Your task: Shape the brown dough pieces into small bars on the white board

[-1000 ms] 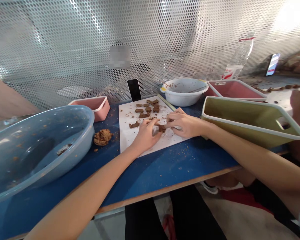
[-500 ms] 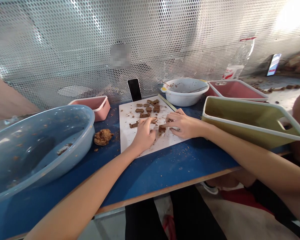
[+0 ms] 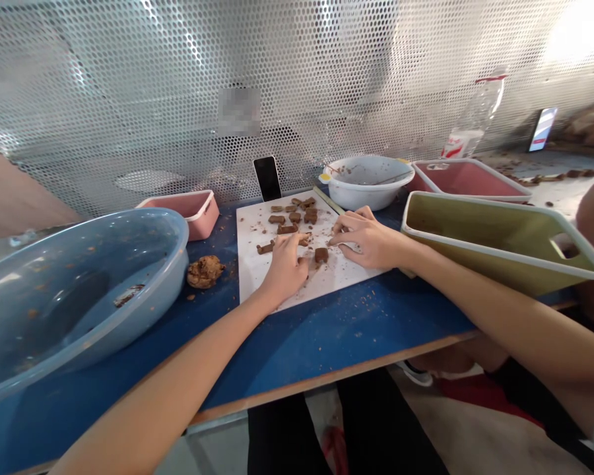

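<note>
A white board (image 3: pixel 257 280) lies on the blue table, with several small brown pieces and crumbs on it. My left hand (image 3: pixel 288 264) rests on the board, its fingertips at a light brown piece (image 3: pixel 303 237); whether they grip it is unclear. To the right, my right hand (image 3: pixel 361 239) is over the board with fingers bent and apart, holding nothing that shows. Between the hands sits a dark brown block (image 3: pixel 321 254), touched by neither. Farther back are an elongated piece (image 3: pixel 287 229) and other chunks (image 3: pixel 310 215).
A large blue basin (image 3: pixel 175 264) and a brown lump (image 3: pixel 204 272) are at left, a pink box (image 3: pixel 202 221) behind. At right stand a white basin (image 3: pixel 369 196), an olive bin (image 3: pixel 475 257), a pink bin (image 3: pixel 480 178) and a bottle (image 3: pixel 478 119). A phone (image 3: pixel 267 178) leans behind.
My right hand has let go of the dark brown block and moved slightly right and back, so the block shows fully. My left hand has hardly moved.
</note>
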`<state>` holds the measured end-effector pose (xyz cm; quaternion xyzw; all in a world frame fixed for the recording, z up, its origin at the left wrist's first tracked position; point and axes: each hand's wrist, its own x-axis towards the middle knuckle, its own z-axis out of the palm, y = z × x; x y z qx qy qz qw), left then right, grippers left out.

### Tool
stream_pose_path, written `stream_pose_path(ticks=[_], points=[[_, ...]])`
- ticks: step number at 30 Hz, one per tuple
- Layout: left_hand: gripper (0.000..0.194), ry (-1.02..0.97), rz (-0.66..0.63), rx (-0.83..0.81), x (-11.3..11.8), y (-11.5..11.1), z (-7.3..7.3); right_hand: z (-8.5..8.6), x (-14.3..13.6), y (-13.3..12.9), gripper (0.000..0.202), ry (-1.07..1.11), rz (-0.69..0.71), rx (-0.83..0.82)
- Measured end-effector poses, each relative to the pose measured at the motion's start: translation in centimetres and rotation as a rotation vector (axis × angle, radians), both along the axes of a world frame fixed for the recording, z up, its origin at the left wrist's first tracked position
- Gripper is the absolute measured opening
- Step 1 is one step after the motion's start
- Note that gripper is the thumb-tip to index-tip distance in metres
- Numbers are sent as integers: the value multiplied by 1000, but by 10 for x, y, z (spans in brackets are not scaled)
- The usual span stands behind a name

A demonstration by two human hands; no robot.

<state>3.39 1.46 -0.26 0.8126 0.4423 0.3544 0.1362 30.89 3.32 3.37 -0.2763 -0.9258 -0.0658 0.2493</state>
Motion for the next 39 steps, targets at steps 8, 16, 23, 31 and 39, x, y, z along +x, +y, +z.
stream_pose_path(ticks=[8, 16, 23, 31, 39], points=[[41, 85, 22, 70, 2, -1, 2, -8, -2, 2, 29, -9, -88, -57], [34, 154, 25, 129, 4, -7, 3, -3, 0, 1, 22, -45, -62, -135], [36, 172, 15, 152, 5, -6, 1, -8, -4, 1, 25, -60, -20, -102], [37, 181, 4, 134, 4, -5, 0, -11, -6, 1, 28, -93, -28, -106], [34, 189, 32, 142, 4, -4, -1, -8, -5, -1, 25, -81, -5, -103]])
